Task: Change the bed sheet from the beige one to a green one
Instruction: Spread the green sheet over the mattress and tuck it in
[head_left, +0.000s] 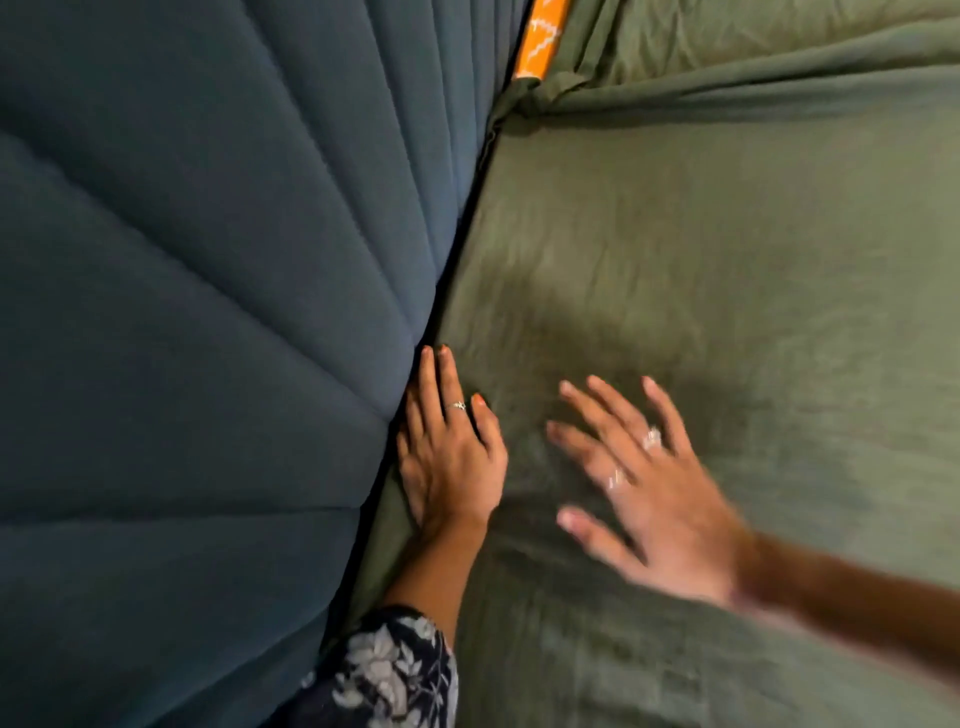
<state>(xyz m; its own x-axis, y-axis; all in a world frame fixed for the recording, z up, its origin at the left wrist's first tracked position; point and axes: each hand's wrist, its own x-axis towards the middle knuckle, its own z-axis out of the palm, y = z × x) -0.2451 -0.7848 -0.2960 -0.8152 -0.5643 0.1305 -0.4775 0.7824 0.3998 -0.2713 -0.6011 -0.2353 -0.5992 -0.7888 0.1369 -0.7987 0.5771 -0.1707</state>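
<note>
Along the seam beside the dark teal quilted padded headboard (208, 312), left hand (449, 457) lies flat, fingers straight and close together, fingertips at the gap, pressing the olive green cotton bed sheet (727, 260) down. Right hand (649, 488) (blurred) is over the sheet, fingers spread wide, holding nothing. Sheet covers the mattress; orange patterned fabric strip (543, 39) shows at top. Floral dark sleeve (395, 675) on left arm.

The right hand (644, 488) is motion-blurred; left fingers (428, 374) partly hidden.
</note>
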